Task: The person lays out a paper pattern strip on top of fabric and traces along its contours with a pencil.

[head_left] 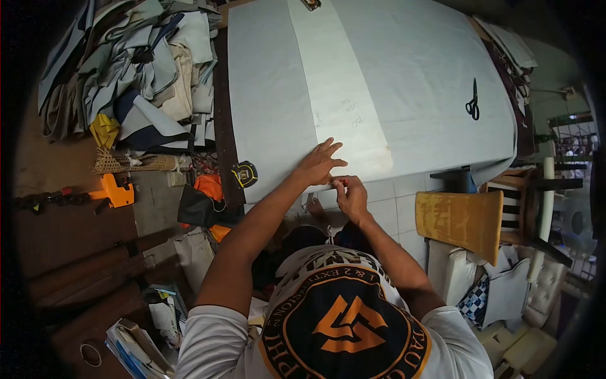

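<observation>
Head view, and here at the centre the left hand [320,165] presses down, fingers spread, on the near end of the pale strip [350,120]; the right hand [352,197], fingers pinched at the grey cloth's [271,95] near edge, grips a small red object [343,182], too tiny to name. Tape measure [245,174] left of centre, scissors [473,106] upper right, both on the cloth!
</observation>
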`<state>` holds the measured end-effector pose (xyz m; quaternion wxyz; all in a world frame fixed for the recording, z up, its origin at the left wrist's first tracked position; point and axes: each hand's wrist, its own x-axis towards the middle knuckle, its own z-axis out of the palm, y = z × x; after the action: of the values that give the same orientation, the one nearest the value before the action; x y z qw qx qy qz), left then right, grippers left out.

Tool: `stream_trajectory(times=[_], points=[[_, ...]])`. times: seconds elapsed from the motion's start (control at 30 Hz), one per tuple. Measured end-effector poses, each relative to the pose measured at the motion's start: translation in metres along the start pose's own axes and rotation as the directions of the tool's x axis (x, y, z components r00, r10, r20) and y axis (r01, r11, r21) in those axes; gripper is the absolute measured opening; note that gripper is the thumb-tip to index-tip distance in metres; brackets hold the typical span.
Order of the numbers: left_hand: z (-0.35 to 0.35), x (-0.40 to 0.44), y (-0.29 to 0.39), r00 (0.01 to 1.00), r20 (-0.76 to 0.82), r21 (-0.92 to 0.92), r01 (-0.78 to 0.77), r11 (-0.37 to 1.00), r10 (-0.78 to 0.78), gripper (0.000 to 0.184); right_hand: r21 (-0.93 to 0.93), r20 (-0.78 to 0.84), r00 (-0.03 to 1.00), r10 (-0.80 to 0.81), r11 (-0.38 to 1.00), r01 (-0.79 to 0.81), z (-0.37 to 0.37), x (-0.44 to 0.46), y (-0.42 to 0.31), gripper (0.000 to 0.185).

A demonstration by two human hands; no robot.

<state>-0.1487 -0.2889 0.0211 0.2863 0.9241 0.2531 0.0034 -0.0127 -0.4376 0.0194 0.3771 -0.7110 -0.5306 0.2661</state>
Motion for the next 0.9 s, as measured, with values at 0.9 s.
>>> stream_trajectory(times=[0.9], points=[[0.044,0.031,0.010,0.999,-0.047,0.195,-0.018,0.981,0.028,0.058,0.077,-0.159,0.987,-0.015,0.997,0.028,-0.059,0.049,-0.041,0.015]])
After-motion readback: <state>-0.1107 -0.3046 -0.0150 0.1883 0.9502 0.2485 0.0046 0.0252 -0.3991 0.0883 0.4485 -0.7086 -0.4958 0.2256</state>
